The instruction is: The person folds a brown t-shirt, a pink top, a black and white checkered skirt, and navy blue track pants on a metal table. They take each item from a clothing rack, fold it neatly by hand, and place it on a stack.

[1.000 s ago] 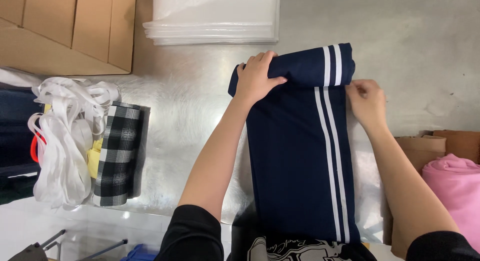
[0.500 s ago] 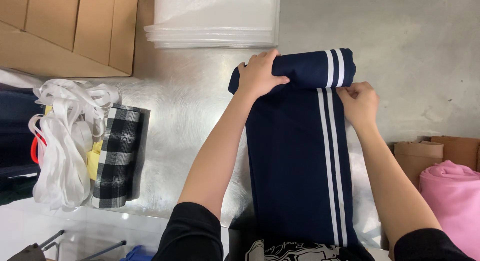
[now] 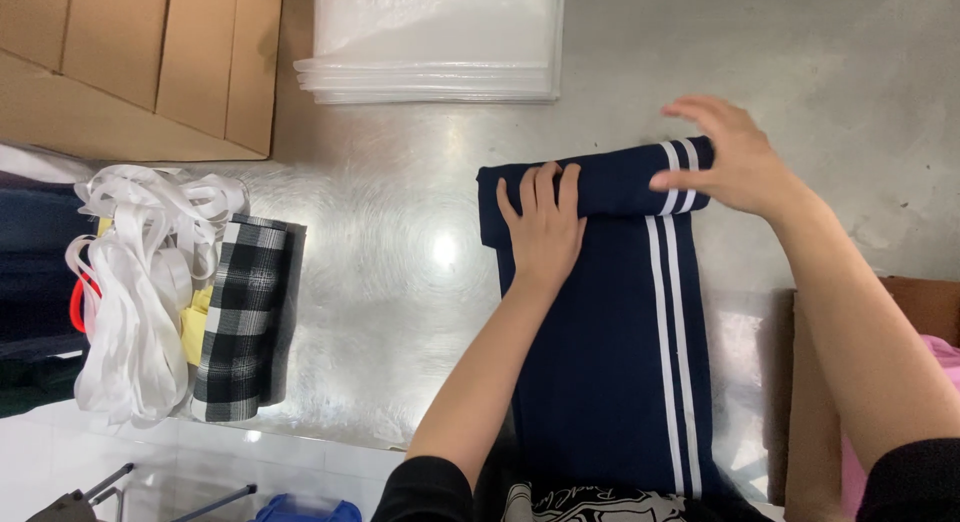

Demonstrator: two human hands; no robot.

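Observation:
A navy garment point(image 3: 610, 342) with two white stripes lies lengthwise on the steel table point(image 3: 400, 252), its far end rolled into a thick fold. My left hand point(image 3: 543, 225) lies flat on the rolled end, palm down, fingers together. My right hand point(image 3: 728, 162) rests over the right end of the roll by the white stripes, its fingers spread and curved over the cloth. The garment's near end hangs off the table edge toward me.
A stack of clear plastic bags point(image 3: 435, 42) lies at the back. A cardboard box point(image 3: 140, 67) fills the back left. White straps point(image 3: 140, 282) and a black-and-white checked cloth point(image 3: 245, 317) sit left. A brown box point(image 3: 850, 402) with pink cloth point(image 3: 945, 352) is at right.
The roll has come a turn nearer to me. My left hand went from gripping its far left edge to lying flat on it. My right hand lifted onto the roll's right end.

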